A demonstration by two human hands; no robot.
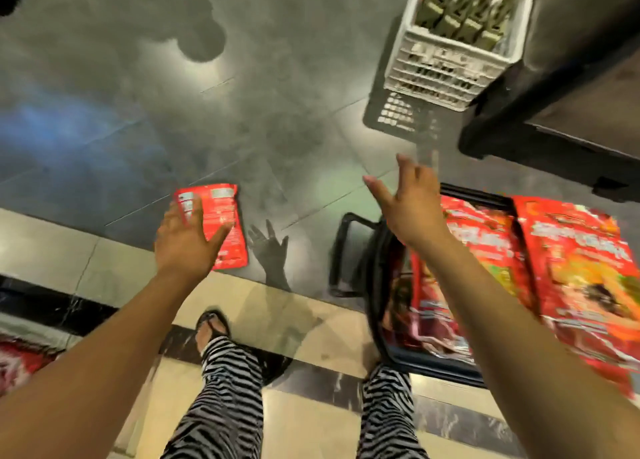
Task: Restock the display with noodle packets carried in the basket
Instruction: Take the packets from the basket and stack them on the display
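With the left hand (185, 240) spread open over the lone red plastic noodle packet (227, 216) centre-left and the right hand (412, 206) splayed empty above the black plastic basket (375, 306) lower right, a firm edge pinch should stop the slick packet slipping.

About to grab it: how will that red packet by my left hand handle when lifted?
The packet looks thin and flat, so probably light. Its glossy film may slip under the left hand if gripped loosely. The wrapper likely flexes, though I can't see how stiff its contents are.
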